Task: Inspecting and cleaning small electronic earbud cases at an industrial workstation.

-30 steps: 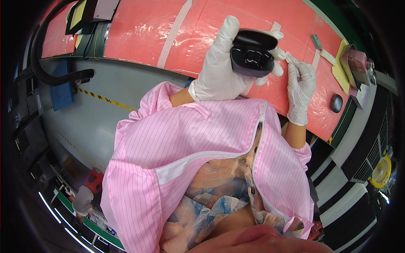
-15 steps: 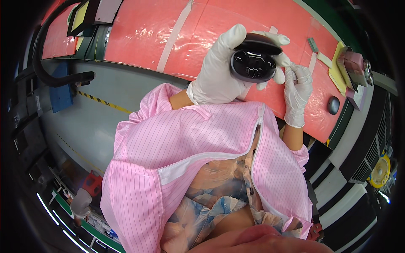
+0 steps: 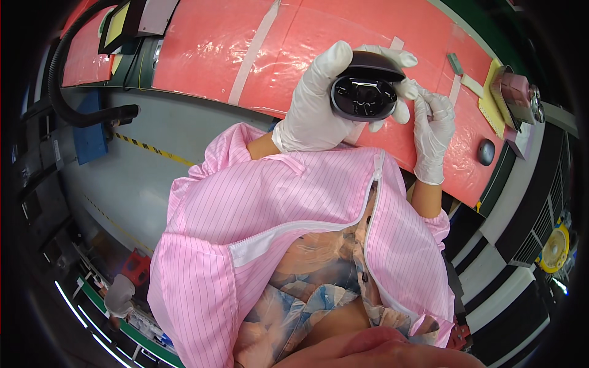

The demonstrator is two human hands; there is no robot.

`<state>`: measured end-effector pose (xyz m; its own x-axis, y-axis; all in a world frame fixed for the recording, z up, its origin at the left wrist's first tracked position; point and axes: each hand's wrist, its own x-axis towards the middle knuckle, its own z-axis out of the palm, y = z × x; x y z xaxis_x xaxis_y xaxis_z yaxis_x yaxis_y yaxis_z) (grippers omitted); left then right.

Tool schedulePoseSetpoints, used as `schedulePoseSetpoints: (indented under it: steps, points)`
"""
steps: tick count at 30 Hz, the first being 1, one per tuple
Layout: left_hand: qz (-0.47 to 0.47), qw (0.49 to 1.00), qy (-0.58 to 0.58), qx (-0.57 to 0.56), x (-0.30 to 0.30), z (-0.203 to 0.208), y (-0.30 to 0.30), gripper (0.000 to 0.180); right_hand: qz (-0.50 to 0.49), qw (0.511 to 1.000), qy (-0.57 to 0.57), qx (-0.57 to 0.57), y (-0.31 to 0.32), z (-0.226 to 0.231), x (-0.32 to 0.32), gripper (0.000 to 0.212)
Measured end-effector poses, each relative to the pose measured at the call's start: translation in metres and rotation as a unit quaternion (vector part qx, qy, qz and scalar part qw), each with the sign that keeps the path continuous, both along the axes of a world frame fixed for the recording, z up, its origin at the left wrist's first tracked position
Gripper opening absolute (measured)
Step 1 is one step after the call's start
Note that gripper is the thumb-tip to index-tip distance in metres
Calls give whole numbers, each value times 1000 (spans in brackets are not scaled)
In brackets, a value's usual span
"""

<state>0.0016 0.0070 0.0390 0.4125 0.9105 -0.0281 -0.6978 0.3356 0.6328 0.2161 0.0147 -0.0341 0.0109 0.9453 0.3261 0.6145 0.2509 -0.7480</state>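
My left hand [image 3: 313,104], in a white glove, grips a glossy black earbud case [image 3: 364,98] above the bench. The lid stands raised, and the rounded inside faces up with light glinting off it. Thumb and fingers wrap round opposite sides of the case. Just to the right is my right hand [image 3: 433,129], gloved too, its fingers curled and the fingertips pressed together close to the left fingers. Whatever the right fingertips may hold is too small or hidden to make out. A small dark oval object [image 3: 486,152] lies on the bench at the right.
Pink sheeting covers the workbench [image 3: 202,55], with pale tape strips across it. At its right end are a yellow pad [image 3: 490,104], a small green block [image 3: 454,64] and a pinkish container [image 3: 514,89]. A black flexible hose [image 3: 92,118] curves at the left. Another person [image 3: 118,295] is far back.
My left hand has shifted slightly left with the case and tipped it a little, so its inside shows differently. My right hand has barely moved.
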Motion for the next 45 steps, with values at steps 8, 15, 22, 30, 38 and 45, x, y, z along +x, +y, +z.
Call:
schedulePoseSetpoints:
  steps: [8, 15, 22, 30, 38, 45]
  points:
    - [-11, 1000, 1, 13, 0, -3, 0, 90, 10, 1000, 17, 16, 1, -4, 2, 21]
    - [-10, 1000, 9, -3, 0, -4, -1, 88, 8, 1000, 4, 10, 1, 0, 1, 21]
    - [-35, 946, -259, -190, 2, -5, 4, 75, 6, 1000, -19, 21, 0, 1, 0, 22]
    - [-17, 940, -281, -192, 4, -6, 3, 69, 11, 1000, -18, 21, 0, 4, -2, 22]
    - [80, 984, -84, -137, 13, 6, 5, 59, -40, 969, 243, 17, -5, 20, -18, 23]
    - [56, 992, -26, -109, 14, -1, 1, 53, 87, 973, -139, 160, -5, 78, -48, 33]
